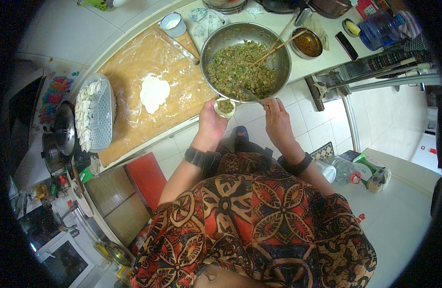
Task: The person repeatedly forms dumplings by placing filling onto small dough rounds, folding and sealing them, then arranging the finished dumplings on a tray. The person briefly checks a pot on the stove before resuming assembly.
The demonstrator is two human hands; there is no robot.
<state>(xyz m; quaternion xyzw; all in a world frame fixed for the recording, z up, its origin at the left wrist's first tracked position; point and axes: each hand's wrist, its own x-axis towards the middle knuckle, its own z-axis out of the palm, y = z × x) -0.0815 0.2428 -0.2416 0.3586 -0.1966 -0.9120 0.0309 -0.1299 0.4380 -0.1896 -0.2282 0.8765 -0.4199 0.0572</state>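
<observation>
In my left hand [213,120] lies a round dumpling wrapper [218,111], with a mound of green-brown filling [225,106] on it. My right hand [279,118] grips the handle of a metal utensil [252,95], whose far end reaches into the filling at the near side of a large steel bowl [288,77]. Chopped filling [239,68] covers much of that bowl's bottom. A pair of wooden chopsticks [278,46] leans in it, their upper ends past the right rim. Left of the bowl, white flour or dough [155,91] lies on a wooden board [125,72].
A perforated tray [102,122] with a row of white dumplings [84,122] stands at the board's left end. A rolling pin [181,48] and a cup of white powder [173,27] are at the back. Right of the bowl are a small metal bowl [320,48] and a phone [346,46].
</observation>
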